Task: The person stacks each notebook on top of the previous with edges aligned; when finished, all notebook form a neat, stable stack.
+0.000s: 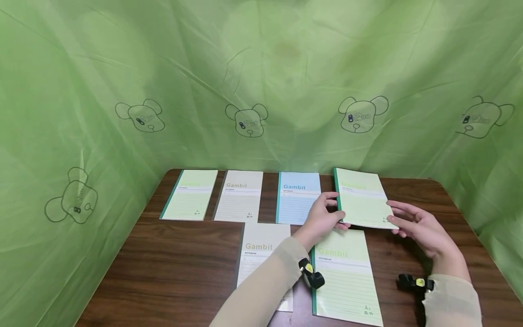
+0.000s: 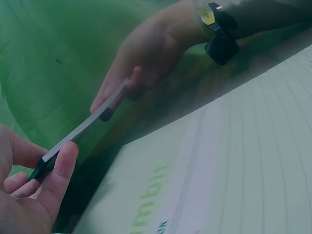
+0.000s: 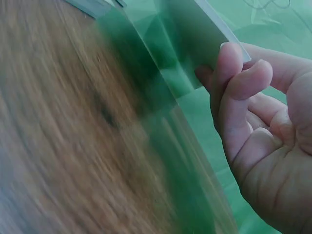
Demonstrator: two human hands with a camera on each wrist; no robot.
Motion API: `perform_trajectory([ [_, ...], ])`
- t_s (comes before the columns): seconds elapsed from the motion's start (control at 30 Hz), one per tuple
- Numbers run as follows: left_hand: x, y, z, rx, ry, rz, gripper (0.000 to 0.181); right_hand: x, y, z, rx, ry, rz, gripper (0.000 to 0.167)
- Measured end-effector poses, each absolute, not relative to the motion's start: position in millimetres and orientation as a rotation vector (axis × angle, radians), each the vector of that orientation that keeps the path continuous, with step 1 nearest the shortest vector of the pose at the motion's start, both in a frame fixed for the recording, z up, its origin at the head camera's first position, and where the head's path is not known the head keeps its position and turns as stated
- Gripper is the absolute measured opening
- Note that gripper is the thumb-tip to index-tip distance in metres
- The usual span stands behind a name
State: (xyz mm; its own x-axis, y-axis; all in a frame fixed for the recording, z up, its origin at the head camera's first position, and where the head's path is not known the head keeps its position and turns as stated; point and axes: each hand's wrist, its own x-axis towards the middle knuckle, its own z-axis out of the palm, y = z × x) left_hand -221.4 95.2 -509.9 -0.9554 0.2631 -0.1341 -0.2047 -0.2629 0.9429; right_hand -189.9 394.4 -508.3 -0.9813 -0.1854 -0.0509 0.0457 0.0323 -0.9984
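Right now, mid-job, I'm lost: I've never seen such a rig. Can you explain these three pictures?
There is no machine here, just a person's left hand and right hand, both bare. The wide picture comes from a camera worn on the head, looking forward and down; the other two come from cameras worn on the wrists, one each. On the dark wooden table lie a pale green notebook, a greyish notebook and a blue notebook at the back; nearer are a whitish notebook and a second green notebook. Both hands hold a raised green notebook by opposite sides.
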Motion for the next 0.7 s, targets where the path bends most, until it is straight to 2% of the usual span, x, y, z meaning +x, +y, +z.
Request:
perform_trajectory([
  [0.37,-226,50,-491,0.084,2.009,2.112,0.060,-199,343,-496,-0.132,2.313,-1.943,0.057],
  [0.5,-229,23,-491,0.117,2.147,2.018,0.063,-200,312,-492,-0.063,2.444,-1.800,0.065],
  [0.7,-231,-24,-493,0.189,2.257,1.924,0.063,-203,272,-488,-0.030,2.450,-1.762,0.067],
])
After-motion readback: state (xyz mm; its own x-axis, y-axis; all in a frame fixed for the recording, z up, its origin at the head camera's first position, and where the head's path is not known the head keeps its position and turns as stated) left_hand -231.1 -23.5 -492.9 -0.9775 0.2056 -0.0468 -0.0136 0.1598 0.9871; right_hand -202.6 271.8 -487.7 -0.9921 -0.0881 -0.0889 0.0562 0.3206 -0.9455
